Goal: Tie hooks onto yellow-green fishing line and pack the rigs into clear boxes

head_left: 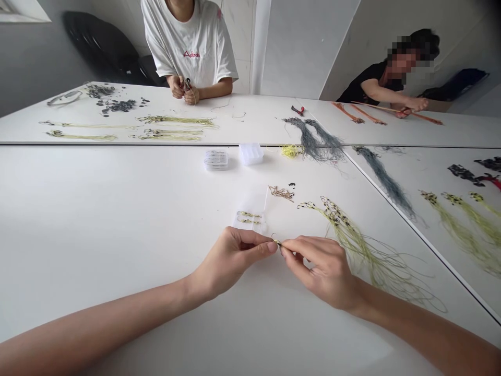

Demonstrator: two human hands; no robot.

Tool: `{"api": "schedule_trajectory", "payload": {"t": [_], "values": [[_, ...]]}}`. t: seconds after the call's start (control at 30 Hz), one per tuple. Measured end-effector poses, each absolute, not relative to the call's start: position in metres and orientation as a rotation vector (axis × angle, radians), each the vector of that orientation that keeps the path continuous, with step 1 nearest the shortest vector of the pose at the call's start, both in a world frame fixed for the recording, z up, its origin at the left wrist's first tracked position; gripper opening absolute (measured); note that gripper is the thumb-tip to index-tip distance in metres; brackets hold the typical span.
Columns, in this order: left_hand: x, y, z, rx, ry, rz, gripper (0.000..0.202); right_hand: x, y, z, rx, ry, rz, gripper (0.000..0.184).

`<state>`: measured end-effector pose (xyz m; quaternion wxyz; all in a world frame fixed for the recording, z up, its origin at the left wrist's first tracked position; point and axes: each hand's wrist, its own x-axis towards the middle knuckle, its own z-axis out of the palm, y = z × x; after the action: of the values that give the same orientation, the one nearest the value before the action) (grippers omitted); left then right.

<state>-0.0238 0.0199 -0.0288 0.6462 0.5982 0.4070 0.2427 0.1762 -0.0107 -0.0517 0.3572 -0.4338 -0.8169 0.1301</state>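
Observation:
Between my two hands is a fishing hook (275,240) with a bit of yellow line and a dark piece on it. My left hand (238,256) pinches it between thumb and forefinger. From the other side, the fingertips of my right hand (319,263) are closed on its dark end. Just beyond my left hand lies an open clear plastic box (238,223) with rigged hooks (250,215) in its compartments. Right of the box is a small heap of brown metal pieces (281,193). A bundle of yellow-green lines with hooks (348,224) spreads beside my right hand.
Stacked clear boxes (216,160), a whitish box (251,154) and a yellow coil (291,151) stand farther back. Grey line bundles (317,138) lie behind. Across the table a person in a white shirt (191,47) handles a line; another person (385,83) works with orange strands (370,115).

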Motion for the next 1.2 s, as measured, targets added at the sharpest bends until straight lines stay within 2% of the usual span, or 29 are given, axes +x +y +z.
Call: {"api": "schedule_trajectory", "payload": {"t": [0.2,0.53,0.6,0.73,0.8,0.97,1.1,1.2], "values": [[-0.021,0.019,-0.034,1.185,0.821,0.636,0.029,0.179,-0.01,-0.06,-1.028,-2.205,0.134,0.018],[-0.02,0.018,-0.037,1.124,0.803,0.667,0.02,0.181,-0.011,-0.064,-0.939,-2.257,0.036,0.021],[-0.02,0.017,-0.036,1.129,0.769,0.68,0.019,0.179,-0.012,-0.059,-0.999,-2.168,0.241,0.018],[-0.018,0.015,-0.034,1.19,0.71,0.715,0.02,0.173,-0.011,-0.044,-1.151,-1.76,1.034,0.015],[-0.017,0.014,-0.034,1.206,0.686,0.737,0.02,0.172,-0.009,-0.039,-1.131,-1.569,1.321,0.017],[-0.014,0.013,-0.032,1.173,0.598,0.748,0.023,0.173,-0.004,-0.039,-1.039,-1.345,1.609,0.02],[-0.014,0.012,-0.03,1.204,0.613,0.745,0.024,0.174,0.0,-0.043,-0.93,-1.267,1.758,0.031],[-0.015,0.011,-0.028,1.211,0.628,0.727,0.026,0.175,0.002,-0.045,-0.849,-1.258,1.831,0.022]]}}
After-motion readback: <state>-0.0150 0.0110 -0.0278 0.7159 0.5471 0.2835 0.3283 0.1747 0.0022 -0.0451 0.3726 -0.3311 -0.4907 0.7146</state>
